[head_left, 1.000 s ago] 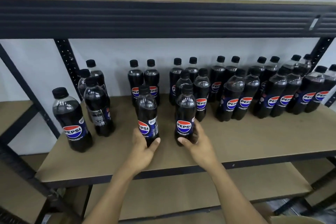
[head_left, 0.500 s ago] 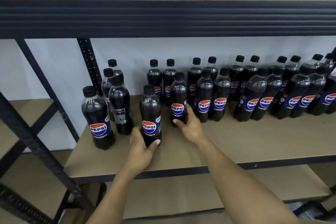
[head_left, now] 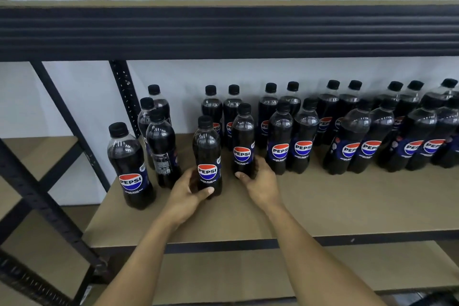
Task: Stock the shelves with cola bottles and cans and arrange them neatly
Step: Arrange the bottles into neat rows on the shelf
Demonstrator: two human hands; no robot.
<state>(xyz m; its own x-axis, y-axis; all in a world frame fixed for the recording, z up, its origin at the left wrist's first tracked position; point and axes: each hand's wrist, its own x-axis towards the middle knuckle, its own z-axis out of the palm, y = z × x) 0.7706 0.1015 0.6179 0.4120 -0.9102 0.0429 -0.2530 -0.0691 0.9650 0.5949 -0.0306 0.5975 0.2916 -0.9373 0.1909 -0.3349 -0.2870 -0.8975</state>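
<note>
Two upright cola bottles with black caps stand on the brown shelf board [head_left: 298, 206]. My left hand [head_left: 186, 194] grips the base of the nearer bottle [head_left: 207, 154], thumb across its front. My right hand [head_left: 260, 184] grips the base of the farther bottle [head_left: 243, 141], which stands beside the front row of bottles [head_left: 347, 141]. A back row of bottles [head_left: 293, 102] lines the wall behind them.
Three bottles cluster at the shelf's left [head_left: 161, 149], and one more stands alone nearer the front [head_left: 129, 164]. A black upright post [head_left: 124, 92] rises behind them. The upper shelf beam [head_left: 223, 32] overhangs. A lower shelf [head_left: 372, 268] shows below.
My right hand has slid its bottle back and to the right until it stands beside the front row. My left hand still holds its bottle near the front. The view has shifted left.
</note>
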